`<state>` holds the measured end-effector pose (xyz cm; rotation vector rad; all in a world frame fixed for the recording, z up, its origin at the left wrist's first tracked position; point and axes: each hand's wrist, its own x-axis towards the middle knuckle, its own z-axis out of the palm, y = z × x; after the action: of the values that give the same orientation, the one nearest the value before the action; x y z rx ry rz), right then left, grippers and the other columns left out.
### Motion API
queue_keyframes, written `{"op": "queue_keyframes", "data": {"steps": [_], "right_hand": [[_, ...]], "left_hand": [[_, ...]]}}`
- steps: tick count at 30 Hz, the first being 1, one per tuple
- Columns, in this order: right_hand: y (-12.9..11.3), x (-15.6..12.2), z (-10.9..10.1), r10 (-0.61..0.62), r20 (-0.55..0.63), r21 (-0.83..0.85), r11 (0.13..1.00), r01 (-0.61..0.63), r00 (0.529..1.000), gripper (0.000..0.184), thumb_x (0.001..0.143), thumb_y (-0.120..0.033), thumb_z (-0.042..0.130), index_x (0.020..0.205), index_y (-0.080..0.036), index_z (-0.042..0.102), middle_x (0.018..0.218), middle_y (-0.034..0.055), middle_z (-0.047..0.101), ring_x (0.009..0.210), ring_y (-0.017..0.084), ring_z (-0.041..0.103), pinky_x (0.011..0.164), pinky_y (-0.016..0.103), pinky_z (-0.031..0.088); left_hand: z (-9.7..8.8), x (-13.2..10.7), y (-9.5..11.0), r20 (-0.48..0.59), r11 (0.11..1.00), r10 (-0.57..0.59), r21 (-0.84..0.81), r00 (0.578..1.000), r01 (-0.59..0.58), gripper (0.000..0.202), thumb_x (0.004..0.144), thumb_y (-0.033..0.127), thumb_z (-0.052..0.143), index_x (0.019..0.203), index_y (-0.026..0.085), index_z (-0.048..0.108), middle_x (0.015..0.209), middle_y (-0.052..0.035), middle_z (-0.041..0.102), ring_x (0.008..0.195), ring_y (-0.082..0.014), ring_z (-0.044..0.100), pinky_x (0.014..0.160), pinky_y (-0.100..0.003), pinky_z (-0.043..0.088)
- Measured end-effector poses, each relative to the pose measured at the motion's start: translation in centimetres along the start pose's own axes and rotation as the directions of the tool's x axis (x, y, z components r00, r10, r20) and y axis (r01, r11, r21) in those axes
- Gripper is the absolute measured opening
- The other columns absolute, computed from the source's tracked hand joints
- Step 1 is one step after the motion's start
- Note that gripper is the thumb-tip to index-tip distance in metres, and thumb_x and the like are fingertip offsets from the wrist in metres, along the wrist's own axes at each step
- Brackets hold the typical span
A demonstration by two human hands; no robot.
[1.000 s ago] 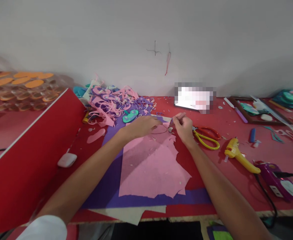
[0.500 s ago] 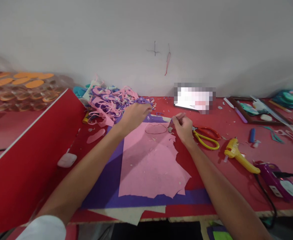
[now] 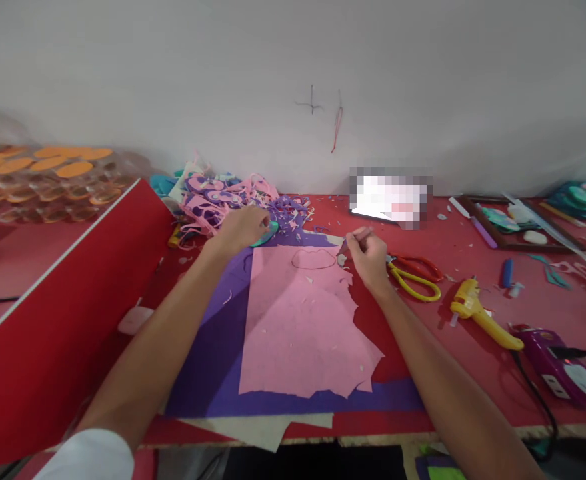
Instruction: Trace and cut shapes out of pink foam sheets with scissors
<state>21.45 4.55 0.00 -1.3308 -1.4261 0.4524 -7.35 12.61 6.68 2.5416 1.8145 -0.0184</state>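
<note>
A single head-worn camera looks forward and down, close over the red table [image 3: 473,347], facing the wall [image 3: 293,80].

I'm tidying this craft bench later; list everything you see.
table: one, red, along the wall
pink sheet: one, pink, table centre
purple sheet: one, purple, under the pink sheet
scrap pile: one, pink and purple, by the wall
teal cut-out: one, teal, at the scrap pile's near edge
scissors: one pair, red and yellow handles, right of the pink sheet
glue gun: one, yellow, right of the scissors
red board: one, red, tilted at left
thin tool: one, pinkish, over the pink sheet's far corner
left hand: one, on the teal cut-out
right hand: one, pinching the thin tool
</note>
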Motion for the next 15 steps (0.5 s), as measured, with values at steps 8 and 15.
{"op": "queue_keyframes", "data": {"steps": [8, 15], "right_hand": [[-0.1, -0.1, 0.0, 0.01, 0.01, 0.001, 1.0, -0.01, 1.0, 0.031, 0.094, -0.041, 0.057, 0.069, -0.023, 0.056, 0.063, 0.0003, 0.06, 0.057, 0.015, 0.049, 0.061, 0.031, 0.041], [0.2, -0.1, 0.0, 0.001, 0.012, 0.015, 1.0, -0.001, 1.0, 0.031, 0.094, -0.043, 0.057, 0.07, -0.023, 0.056, 0.066, 0.0011, 0.063, 0.059, 0.015, 0.053, 0.063, 0.031, 0.044]], "left_hand": [[2.8, 0.4, 1.3, -0.035, 0.993, 0.106, -0.046, 0.994, -0.107, 0.016, 0.089, 0.019, 0.052, 0.097, 0.018, 0.066, 0.104, -0.009, 0.072, 0.096, -0.0219, 0.065, 0.077, -0.029, 0.044], [2.2, 1.0, 0.5, -0.141, 0.988, 0.011, -0.149, 0.99, -0.032, 0.025, 0.087, 0.015, 0.045, 0.1, 0.019, 0.066, 0.104, -0.0099, 0.072, 0.093, -0.0216, 0.064, 0.078, -0.03, 0.046]]}}
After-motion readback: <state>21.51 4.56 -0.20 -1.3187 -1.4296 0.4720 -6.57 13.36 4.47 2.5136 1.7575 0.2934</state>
